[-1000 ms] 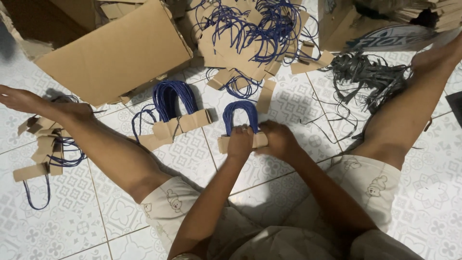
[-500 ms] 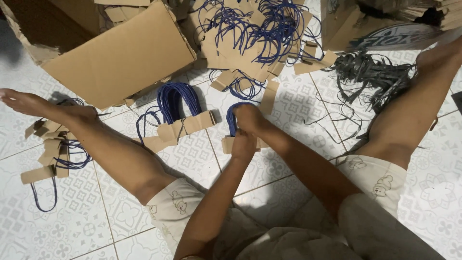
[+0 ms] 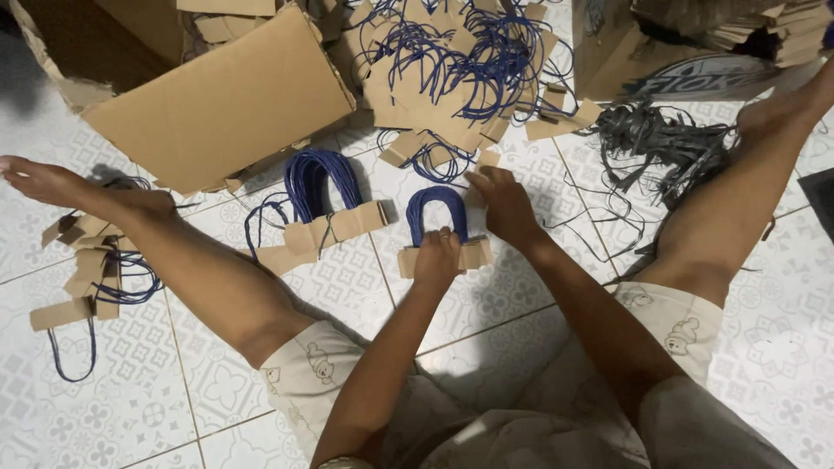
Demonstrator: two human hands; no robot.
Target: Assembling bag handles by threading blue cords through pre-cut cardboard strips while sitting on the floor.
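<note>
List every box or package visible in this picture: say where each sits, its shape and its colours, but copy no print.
Open cardboard box: upper left on the tiled floor, plain brown, one large flap folded out toward the person.
Second cardboard box: upper right, brown, with dark printed lettering on a pale patch low on its side; stacked brown card strips beside it.
No screens or signs.

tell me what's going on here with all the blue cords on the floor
A person sits on a tiled floor with legs spread. The left hand presses on a small stack of card strips with blue cord loops between the legs. The right hand touches the stack's upper right side. A second stack lies just left of it, and a big loose pile sits beyond, beside a cardboard box. More pieces lie by the left foot.
</note>
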